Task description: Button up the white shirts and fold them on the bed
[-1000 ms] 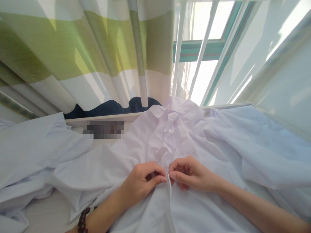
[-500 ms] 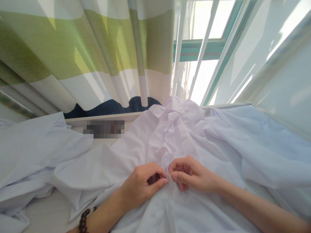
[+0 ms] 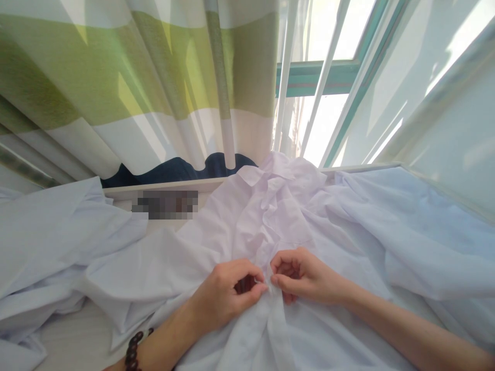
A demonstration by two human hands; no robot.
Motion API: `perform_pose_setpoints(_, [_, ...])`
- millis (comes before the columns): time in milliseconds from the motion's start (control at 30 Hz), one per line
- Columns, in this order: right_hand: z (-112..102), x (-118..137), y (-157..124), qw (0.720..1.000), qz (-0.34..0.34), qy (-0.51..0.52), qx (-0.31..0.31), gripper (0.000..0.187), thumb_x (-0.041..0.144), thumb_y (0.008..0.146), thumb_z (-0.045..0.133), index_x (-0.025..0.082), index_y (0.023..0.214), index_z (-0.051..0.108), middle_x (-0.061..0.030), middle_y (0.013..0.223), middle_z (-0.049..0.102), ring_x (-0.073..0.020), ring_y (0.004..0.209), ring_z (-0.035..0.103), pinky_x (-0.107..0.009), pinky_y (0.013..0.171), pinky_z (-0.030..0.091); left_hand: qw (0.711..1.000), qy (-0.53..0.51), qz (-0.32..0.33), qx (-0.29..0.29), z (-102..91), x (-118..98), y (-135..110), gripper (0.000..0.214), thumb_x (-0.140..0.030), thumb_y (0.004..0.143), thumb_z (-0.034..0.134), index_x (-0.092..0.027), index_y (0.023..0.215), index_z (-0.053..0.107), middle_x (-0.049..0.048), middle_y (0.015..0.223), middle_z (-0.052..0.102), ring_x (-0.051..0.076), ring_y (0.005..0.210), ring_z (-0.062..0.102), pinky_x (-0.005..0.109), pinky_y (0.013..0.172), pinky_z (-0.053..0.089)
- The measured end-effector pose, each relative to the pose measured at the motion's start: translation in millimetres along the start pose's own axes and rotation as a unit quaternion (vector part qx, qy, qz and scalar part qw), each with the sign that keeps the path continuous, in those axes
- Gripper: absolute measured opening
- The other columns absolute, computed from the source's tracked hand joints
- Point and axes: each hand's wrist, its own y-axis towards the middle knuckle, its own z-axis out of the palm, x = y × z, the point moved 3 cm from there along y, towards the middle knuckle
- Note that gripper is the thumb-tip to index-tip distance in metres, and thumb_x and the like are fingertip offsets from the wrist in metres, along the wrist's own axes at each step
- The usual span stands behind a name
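A white collared shirt (image 3: 216, 226) lies spread out in front of me, its collar at the far end and its sleeves out to both sides. My left hand (image 3: 232, 288) pinches one edge of its front placket between thumb and index finger. Just opposite, my right hand (image 3: 305, 275) pinches the other front edge, its fingers curled. The two sets of fingertips are close together but apart. Any button or buttonhole between them is too small to make out. A dark beaded bracelet (image 3: 133, 350) circles my left wrist.
More white cloth (image 3: 58, 232) lies heaped at the left on the pale surface (image 3: 77, 335). A blurred-out dark patch (image 3: 166, 204) sits near the back rim. Behind hang green and white curtains (image 3: 166, 67), beside a barred window (image 3: 320, 77).
Both hands have barely shifted. The front edge of the shirt between my fingertips has turned and now lies flatter below my right hand.
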Motion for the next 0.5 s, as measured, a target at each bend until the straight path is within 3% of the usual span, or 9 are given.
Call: perform_pose_setpoints(500, [-3.8, 1.0, 0.5, 0.999, 0.004, 0.023, 0.033, 0.008, 0.021, 0.083, 0.061, 0.015, 0.088, 0.061, 0.0036, 0.059, 0.061, -0.0087, 0.051, 0.058, -0.017, 0.049, 0.043, 1.0, -0.004, -0.013, -0.006, 1.2, 0.1, 1.0, 0.005, -0.017, 0.078, 0.064, -0.015, 0.078, 0.069, -0.0013, 0.064, 0.063, 0.007, 0.052, 0.054, 0.015, 0.051, 0.044])
